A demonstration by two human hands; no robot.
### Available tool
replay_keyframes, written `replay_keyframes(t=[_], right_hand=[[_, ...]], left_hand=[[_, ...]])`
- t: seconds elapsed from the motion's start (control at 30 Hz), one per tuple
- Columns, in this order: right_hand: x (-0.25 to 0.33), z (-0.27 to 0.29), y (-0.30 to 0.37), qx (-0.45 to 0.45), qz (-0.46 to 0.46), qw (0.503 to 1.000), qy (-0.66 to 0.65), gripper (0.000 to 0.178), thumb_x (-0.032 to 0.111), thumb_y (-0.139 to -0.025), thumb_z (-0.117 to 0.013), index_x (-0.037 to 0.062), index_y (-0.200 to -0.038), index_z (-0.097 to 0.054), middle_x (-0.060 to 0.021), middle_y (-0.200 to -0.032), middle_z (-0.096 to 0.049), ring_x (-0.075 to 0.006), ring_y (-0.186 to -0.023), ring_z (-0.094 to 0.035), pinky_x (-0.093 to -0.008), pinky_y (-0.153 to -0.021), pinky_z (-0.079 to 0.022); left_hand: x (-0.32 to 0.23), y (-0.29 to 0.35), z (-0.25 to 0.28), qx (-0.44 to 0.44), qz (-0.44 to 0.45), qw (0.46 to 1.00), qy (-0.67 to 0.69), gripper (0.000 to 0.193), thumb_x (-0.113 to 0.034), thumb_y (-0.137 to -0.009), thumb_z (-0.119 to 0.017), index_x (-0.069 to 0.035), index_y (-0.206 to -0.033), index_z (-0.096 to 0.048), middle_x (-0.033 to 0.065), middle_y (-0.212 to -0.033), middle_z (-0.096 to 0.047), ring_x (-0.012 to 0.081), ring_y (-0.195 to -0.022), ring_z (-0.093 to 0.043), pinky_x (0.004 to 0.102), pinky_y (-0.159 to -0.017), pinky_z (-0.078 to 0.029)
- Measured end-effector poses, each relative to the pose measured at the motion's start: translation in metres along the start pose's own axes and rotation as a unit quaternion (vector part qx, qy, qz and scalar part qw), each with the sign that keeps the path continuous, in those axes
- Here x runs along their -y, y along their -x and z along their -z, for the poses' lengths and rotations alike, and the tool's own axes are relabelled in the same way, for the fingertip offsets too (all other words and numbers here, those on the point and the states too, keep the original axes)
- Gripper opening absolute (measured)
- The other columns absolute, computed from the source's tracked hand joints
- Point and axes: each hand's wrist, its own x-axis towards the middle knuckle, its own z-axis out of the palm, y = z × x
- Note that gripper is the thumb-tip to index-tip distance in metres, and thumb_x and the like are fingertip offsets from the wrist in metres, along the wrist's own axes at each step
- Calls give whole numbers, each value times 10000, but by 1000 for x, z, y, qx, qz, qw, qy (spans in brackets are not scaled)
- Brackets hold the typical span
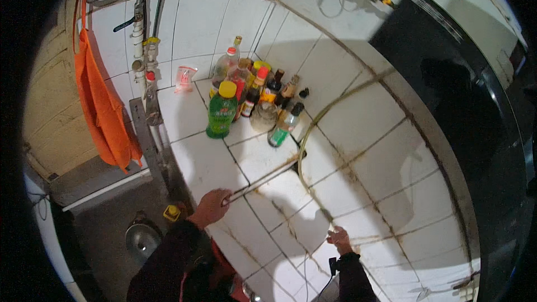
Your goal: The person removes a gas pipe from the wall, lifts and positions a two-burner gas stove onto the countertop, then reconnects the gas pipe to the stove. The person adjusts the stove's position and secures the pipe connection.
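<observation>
My left hand (211,208) is closed around the near end of a thin, pale rod (263,180). The rod slants over the white tiled counter (196,159) toward a dark hole (301,155) by the wall. My right hand (338,239) is closed at the lower end of a yellowish hose (302,170). Something small and white shows at its fingertips, too small to name. That hose runs up along the tiled wall. Behind the hands stands a group of bottles, among them a green bottle with a yellow cap (222,113) and a clear bottle with a green label (284,128).
A small white-and-red packet (184,79) lies by the back wall. At the left hang an orange apron (100,106) and pipes with a valve (137,39). A metal pot (142,240) and a yellow object (172,212) sit lower. A black range hood (430,39) juts out at right.
</observation>
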Motion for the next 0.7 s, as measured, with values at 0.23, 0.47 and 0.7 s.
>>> replay_keyframes(t=[0.23,0.47,0.7], right_hand=[[-4,-48,-92,-109,67,898,422,381,158,-773,-726,-26,-1094,-636,-187,-927,-676,-314,-710,-654,-451,-686,-556],[28,-77,-102,-54,68,716,692,283,223,-750,-617,4,-919,-676,-249,-998,-672,-424,-982,-658,-514,-872,-539],[31,-135,-94,-113,56,757,641,676,245,-815,-672,28,-1412,-439,-285,-1163,-606,-444,-1027,-650,-527,-884,-549]], left_hand=[[-4,-2,20,-11,58,994,94,294,-198,-927,-695,-43,-1175,-670,121,-888,-715,242,-770,-690,371,-721,-555],[0,-2,15,-9,48,995,87,250,-188,-932,-691,-58,-1145,-679,132,-914,-712,284,-791,-698,399,-718,-563],[1,-2,10,-45,8,998,49,227,-156,-931,-683,-43,-1127,-676,142,-950,-714,302,-801,-701,398,-713,-568]])
